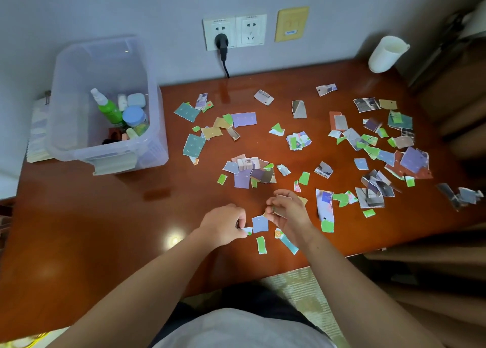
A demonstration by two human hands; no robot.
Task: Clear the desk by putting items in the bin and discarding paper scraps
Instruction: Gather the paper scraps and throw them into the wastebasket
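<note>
Torn, ragged-edged paper scraps [297, 140] are lying scattered across the glossy reddish wooden desk [105, 216], thickest from 12 to 3 o'clock. The right hand [288, 211] is clutching a small wad of brownish scraps; the left hand [226, 225] is pinching 1 white-green scrap [247, 231]. At 10 o'clock, the clear plastic bin [105, 103] is holding a green spray bottle [106, 107] and round jars.

The person wears a white top [244, 329] and dark trousers [263, 299]; 2 forearms are bare, unsleeved.
</note>
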